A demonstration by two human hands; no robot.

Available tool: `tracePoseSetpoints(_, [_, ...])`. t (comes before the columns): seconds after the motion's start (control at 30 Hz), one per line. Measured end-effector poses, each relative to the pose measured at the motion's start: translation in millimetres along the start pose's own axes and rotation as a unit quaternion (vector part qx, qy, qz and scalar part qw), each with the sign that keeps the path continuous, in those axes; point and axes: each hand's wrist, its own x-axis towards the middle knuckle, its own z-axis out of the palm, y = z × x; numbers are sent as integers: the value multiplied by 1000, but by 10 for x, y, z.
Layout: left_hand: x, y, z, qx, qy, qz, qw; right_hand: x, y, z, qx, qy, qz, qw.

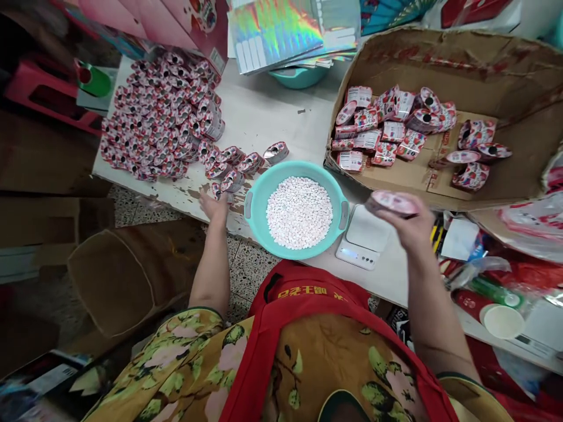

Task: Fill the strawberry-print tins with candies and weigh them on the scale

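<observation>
Nearest the body, the right hand (pixel 411 225) holds a small heart-shaped tin (pixel 391 203) up over the digital scale (pixel 365 237), fingers curled under and around its rim, the pink lid facing up. The tin looks light and stiff, its printed metal smooth and probably a little slippery, so a hold across the two side walls seems the surest; pressing on the lid could pop or dent it. To the left, the left hand (pixel 214 205) lies at the table edge (pixel 176 199), fingers reaching forward onto the nearest of the loose tins (pixel 229 176); whether they have closed on one cannot be told. Between the hands sits a teal basin (pixel 259 199) holding a mound of small white tablets (pixel 299 212), which look light and free-rolling. Farther back on the left lies a big heap of tins (pixel 158 114) in the same strawberry print. Farther right, an open cardboard box (pixel 484 76) holds more of them scattered on its floor. Beyond, a stack of holographic pouches (pixel 281 29) rests over another teal bowl.
</observation>
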Motion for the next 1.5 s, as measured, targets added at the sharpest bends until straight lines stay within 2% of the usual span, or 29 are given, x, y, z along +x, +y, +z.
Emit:
tracePoseSetpoints(0.03, [-157, 61, -10, -5, 42, 19, 999, -171, 8, 149, 19, -27, 20, 999])
tracePoseSetpoints(0.07, [-343, 134, -4, -17, 59, 58, 996, -309, 21, 285, 37, -47, 36, 998])
tracePoseSetpoints(0.1, [-545, 217, 25, -32, 44, 116, 992, -418, 36, 405, 56, -60, 49, 995])
tracePoseSetpoints(0.17, [-936, 390, 150, -29, -80, 234, 968, -569, 64, 605, 86, -72, 67, 991])
tracePoseSetpoints(0.2, [-1100, 469, 237, -7, -144, 256, 956, -623, 79, 687, 96, -79, 73, 990])
tracePoseSetpoints(0.23, [-1232, 537, 329, 25, -198, 254, 946, -666, 96, 757, 100, -86, 81, 988])
tracePoseSetpoints(0.3, [-1412, 635, 499, 90, -258, 205, 940, -732, 143, 857, 104, -96, 105, 984])
tracePoseSetpoints(0.37, [-1523, 696, 618, 129, -276, 154, 940, -771, 208, 896, 117, -86, 135, 980])
tracePoseSetpoints(0.43, [-1630, 757, 690, 126, -280, 130, 943, -783, 275, 874, 137, -68, 153, 976])
tracePoseSetpoints(0.53, [-1837, 905, 783, 71, -294, 121, 946, -764, 328, 769, 162, -47, 164, 972])
tracePoseSetpoints(0.7, [-2112, 1211, 1030, -67, -322, 174, 928, -727, 268, 608, 218, -31, 206, 953])
tracePoseSetpoints(0.77, [-2103, 1263, 1107, -145, -336, 135, 921, -722, 248, 574, 210, -26, 198, 957])
tracePoseSetpoints(0.8, [-2068, 1264, 1128, -198, -349, 95, 911, -719, 244, 562, 197, -19, 185, 963])
tracePoseSetpoints(0.83, [-2017, 1251, 1137, -262, -372, 42, 889, -716, 244, 551, 179, -9, 167, 970])
tracePoseSetpoints(0.87, [-1953, 1225, 1135, -329, -401, -14, 855, -711, 245, 543, 160, 1, 147, 976])
tracePoseSetpoints(0.93, [-1804, 1150, 1105, -437, -458, -113, 766, -701, 241, 537, 141, 21, 118, 983])
tracePoseSetpoints(1.0, [-1661, 1074, 1055, -491, -492, -175, 697, -693, 218, 553, 150, 36, 111, 982])
tracePoseSetpoints(1.13, [-1497, 1021, 866, -560, -485, -245, 625, -700, 128, 676, 167, 17, 86, 982])
tracePoseSetpoints(1.2, [-1494, 1068, 688, -585, -481, -244, 606, -723, 96, 783, 135, -26, 67, 988])
tracePoseSetpoints(1.33, [-1636, 1276, 244, -645, -474, -152, 580, -810, 138, 1056, 42, -134, 28, 990])
tracePoseSetpoints(1.4, [-1752, 1391, 91, -674, -447, -104, 579, -861, 185, 1199, 0, -167, -6, 986])
tracePoseSetpoints(1.5, [-1898, 1507, 34, -701, -380, -56, 601, -916, 211, 1368, -54, -192, -40, 979])
